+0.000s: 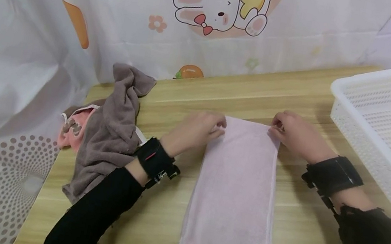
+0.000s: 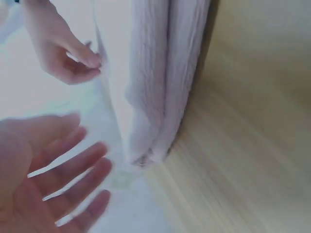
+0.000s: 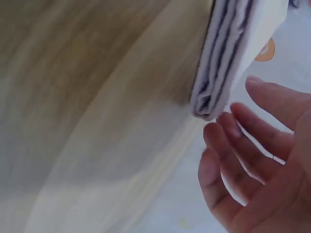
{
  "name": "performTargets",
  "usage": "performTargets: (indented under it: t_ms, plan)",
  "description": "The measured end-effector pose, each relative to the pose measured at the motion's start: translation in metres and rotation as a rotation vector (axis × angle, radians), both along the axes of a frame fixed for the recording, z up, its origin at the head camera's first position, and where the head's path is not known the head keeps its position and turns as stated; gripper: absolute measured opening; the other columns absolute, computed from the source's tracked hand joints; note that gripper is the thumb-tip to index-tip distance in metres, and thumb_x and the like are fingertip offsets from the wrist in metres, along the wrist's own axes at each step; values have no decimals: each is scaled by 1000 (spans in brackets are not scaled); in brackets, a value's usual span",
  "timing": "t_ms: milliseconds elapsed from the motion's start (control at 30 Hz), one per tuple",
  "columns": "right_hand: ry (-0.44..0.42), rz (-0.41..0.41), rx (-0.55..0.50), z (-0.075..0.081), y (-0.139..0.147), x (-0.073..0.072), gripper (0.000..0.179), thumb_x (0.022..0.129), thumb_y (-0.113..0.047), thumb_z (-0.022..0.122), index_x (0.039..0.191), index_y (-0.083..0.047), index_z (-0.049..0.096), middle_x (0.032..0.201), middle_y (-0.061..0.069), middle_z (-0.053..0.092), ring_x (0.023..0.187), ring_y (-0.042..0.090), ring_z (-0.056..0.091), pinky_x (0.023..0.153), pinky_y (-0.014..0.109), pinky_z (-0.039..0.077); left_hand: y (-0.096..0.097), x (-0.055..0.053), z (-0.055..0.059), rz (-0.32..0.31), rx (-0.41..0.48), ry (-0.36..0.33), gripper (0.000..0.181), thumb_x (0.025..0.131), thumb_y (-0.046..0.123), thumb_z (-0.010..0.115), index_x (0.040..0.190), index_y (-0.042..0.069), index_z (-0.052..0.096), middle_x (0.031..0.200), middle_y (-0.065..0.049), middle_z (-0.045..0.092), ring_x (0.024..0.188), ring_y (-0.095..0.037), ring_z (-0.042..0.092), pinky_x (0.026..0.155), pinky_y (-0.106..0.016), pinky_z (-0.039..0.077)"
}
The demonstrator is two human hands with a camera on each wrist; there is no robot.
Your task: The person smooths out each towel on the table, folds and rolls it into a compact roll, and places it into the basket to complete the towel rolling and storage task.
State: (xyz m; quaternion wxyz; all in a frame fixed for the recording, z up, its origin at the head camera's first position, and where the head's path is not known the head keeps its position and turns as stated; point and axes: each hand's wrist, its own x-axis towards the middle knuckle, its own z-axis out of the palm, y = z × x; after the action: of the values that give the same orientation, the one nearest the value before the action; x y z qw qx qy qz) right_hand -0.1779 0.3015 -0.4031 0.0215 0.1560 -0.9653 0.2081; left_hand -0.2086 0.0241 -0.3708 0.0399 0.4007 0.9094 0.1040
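No legible lettering or numbers, wrist views perhaps too blurred.

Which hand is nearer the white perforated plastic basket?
Right. The right hand is left of the basket, at the far right corner of the folded pale-pink towel; the left hand is farther, at its far left corner.

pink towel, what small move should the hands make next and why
Probably pinch both far corners of the pink towel: the left hand and right hand are at those corners, yet in the wrist views the left is spread open and the right only loosely curled, thumb apart, so neither seems to have a firm grip.
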Motion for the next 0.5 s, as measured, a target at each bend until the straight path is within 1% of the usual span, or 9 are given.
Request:
performTargets:
  t_ms: [100, 167, 233, 267, 367, 433, 500]
  plan:
    - [-47, -41, -31, -2, 2, -4, 20, 91, -14, 71, 100, 3, 65, 94, 18, 67, 85, 30, 64, 78, 49, 51, 11, -17, -4, 41, 40, -16, 22, 99, 20, 62, 117, 10, 68, 115, -4, 70, 106, -16, 64, 91, -28, 51]
    - [-78, -51, -48, -3, 4, -6, 20, 91, -15, 71, 99, 2, 66, 93, 17, 68, 84, 30, 64, 78, 48, 51, 17, -26, -7, 51, 49, -33, 25, 99, 19, 61, 121, 8, 67, 119, -6, 69, 112, -18, 63, 96, -30, 49]
    - [-104, -60, -59, -4, 6, -8, 20, 91, -17, 72, 99, 1, 68, 91, 15, 69, 84, 28, 64, 78, 47, 50, 20, -34, -9, 58, 53, -49, 28, 99, 18, 62, 124, 6, 66, 122, -8, 67, 116, -21, 61, 98, -31, 48]
    - [-114, -63, -61, -5, 7, -8, 21, 90, -17, 72, 99, 1, 68, 92, 15, 70, 84, 28, 64, 79, 47, 50, 21, -38, -10, 57, 46, -53, 30, 99, 18, 63, 126, 6, 65, 125, -8, 65, 118, -22, 60, 99, -32, 48]
    - [-133, -58, -68, -6, 9, -11, 24, 89, -18, 74, 102, 2, 69, 94, 15, 71, 87, 29, 65, 82, 49, 50, 22, -47, -15, 45, -13, -67, 40, 98, 21, 64, 134, 4, 59, 133, -10, 60, 123, -23, 56, 103, -33, 45]
    - [-131, -35, -56, -7, 10, -12, 26, 87, -17, 76, 103, 3, 69, 94, 15, 71, 88, 29, 66, 83, 49, 51, 21, -51, -19, 28, -55, -85, 43, 98, 22, 64, 136, 4, 57, 134, -10, 58, 123, -23, 54, 104, -33, 44]
    - [-130, -7, -46, -7, 10, -14, 26, 86, -14, 76, 104, 4, 69, 93, 15, 70, 87, 29, 65, 82, 48, 51, 20, -55, -25, 13, -73, -122, 41, 98, 22, 63, 135, 4, 58, 132, -10, 59, 120, -21, 54, 103, -32, 43]
